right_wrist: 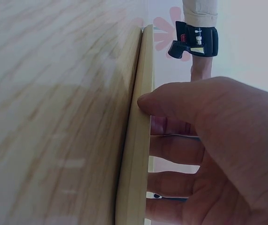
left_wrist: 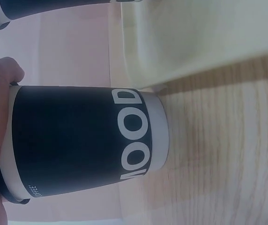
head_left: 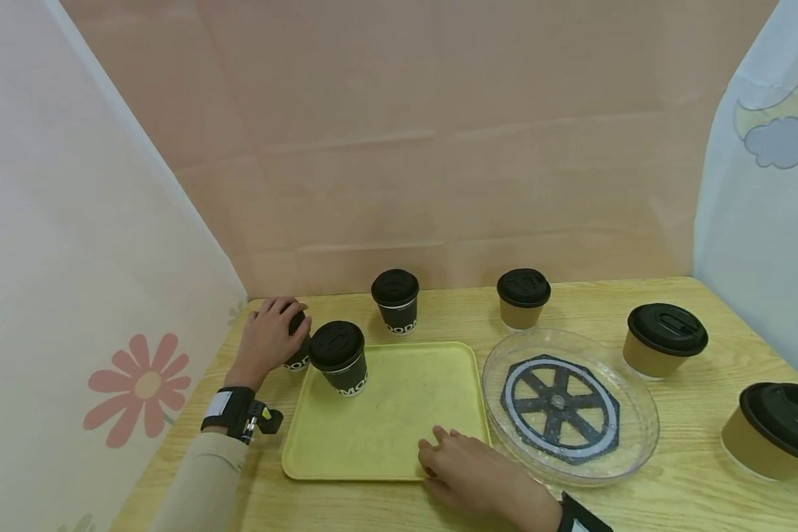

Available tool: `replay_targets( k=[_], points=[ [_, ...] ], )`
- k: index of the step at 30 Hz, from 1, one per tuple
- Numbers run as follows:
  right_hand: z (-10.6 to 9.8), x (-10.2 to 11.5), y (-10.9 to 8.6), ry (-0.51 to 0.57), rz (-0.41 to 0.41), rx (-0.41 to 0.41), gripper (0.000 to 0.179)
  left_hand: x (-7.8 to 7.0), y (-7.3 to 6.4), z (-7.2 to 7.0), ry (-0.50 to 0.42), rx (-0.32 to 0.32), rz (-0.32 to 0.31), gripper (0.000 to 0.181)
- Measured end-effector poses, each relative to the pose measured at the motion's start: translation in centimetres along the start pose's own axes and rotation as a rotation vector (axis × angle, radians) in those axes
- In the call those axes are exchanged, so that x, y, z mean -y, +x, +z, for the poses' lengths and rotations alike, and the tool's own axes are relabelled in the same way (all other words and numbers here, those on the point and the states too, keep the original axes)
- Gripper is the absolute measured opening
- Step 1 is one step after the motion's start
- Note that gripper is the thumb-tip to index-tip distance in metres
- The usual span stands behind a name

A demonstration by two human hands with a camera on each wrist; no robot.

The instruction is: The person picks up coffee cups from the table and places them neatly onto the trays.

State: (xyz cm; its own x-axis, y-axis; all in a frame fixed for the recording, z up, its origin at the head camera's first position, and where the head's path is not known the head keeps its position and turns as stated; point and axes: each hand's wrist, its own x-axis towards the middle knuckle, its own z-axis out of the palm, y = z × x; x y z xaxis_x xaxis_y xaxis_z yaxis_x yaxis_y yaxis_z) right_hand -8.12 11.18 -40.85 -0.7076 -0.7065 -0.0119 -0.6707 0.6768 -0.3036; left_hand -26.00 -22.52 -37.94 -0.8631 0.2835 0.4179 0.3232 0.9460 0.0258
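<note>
My left hand reaches over the top of a black paper coffee cup, gripping it by its black lid. The cup stands upright just off the tray's back left corner, white letters round its lower part; in the head view the hand hides most of it. Close to its right, a second black cup sits on the back left corner of the yellow tray. My right hand rests at the tray's front edge, thumb against the rim and loosely extended fingers over the tray.
Another black cup stands behind the tray. A round clear plastic dish with a dark wheel-like pattern lies right of it. Tan cups with black lids line the right side. Cloth walls enclose the wooden table.
</note>
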Motion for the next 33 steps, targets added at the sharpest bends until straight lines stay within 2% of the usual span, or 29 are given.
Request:
replay_targets(
  k=[8,15,33],
  points=[
    [0.0,-0.1,0.0,-0.002,0.006,0.008,0.010,0.3,-0.2,-0.1,-0.003,-0.015,0.000,0.035],
    [0.1,0.1,0.0,-0.009,-0.006,-0.019,0.010,0.5,-0.4,-0.4,-0.006,-0.038,-0.001,0.035],
    [0.1,0.1,0.0,-0.012,-0.015,-0.049,0.014,0.0,0.0,-2.4,-0.016,-0.080,0.020,0.035]
  ],
)
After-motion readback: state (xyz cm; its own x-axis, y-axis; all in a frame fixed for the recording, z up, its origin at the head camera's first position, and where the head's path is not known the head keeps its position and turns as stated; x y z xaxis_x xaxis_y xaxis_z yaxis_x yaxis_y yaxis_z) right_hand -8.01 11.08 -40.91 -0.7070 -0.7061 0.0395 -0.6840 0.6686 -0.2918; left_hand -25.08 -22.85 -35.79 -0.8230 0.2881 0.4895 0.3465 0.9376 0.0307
